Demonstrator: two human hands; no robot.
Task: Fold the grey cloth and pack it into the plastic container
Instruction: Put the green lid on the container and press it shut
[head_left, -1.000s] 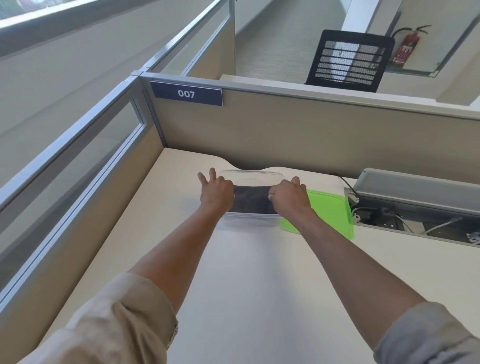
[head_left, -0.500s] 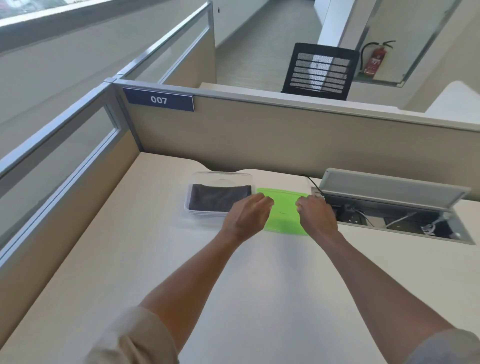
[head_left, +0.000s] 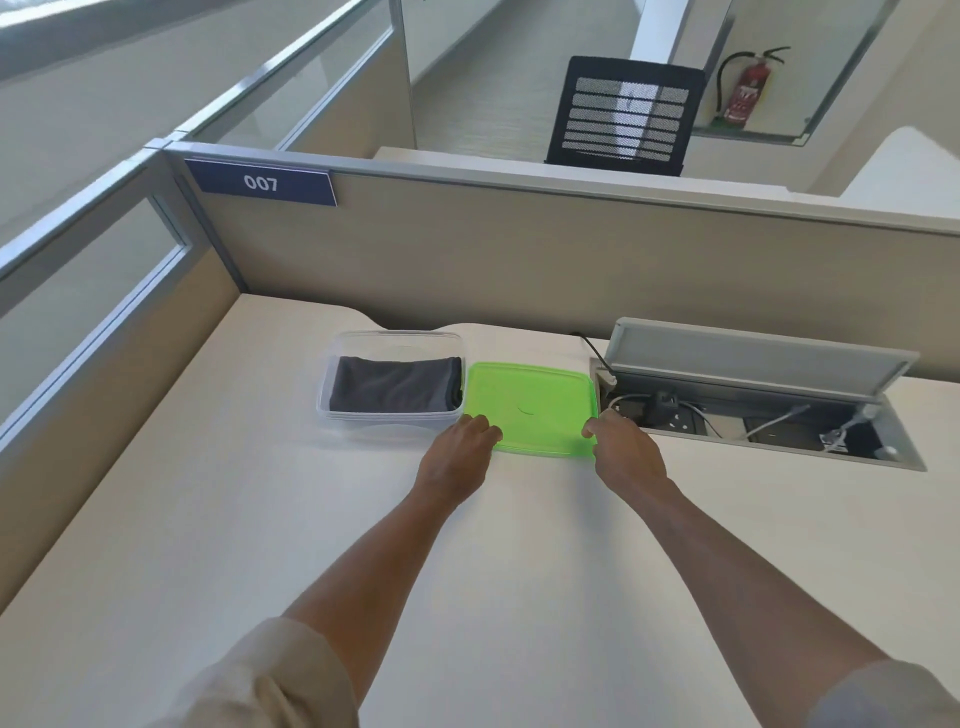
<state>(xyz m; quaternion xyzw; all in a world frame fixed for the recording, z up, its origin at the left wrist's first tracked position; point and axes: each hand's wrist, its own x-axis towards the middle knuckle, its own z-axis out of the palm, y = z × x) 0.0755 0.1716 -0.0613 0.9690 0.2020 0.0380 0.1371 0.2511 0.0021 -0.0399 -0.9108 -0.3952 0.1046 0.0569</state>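
Note:
The folded grey cloth (head_left: 395, 383) lies inside the clear plastic container (head_left: 387, 423), which stands uncovered on the white desk. Right beside it, touching its right wall, the green lid (head_left: 535, 402) lies flat on the desk. My left hand (head_left: 460, 457) has its fingers curled on the lid's near left corner. My right hand (head_left: 621, 447) grips the lid's near right corner with bent fingers. Both hands are to the right of the container and do not touch it.
An open cable tray (head_left: 763, 421) with sockets and cords is sunk into the desk just right of the lid, its flap (head_left: 753, 356) raised. A beige partition (head_left: 519, 249) labelled 007 closes the back; another partition runs along the left.
Both hands left the container with the cloth in it and moved right to the green lid, now holding its two near corners.

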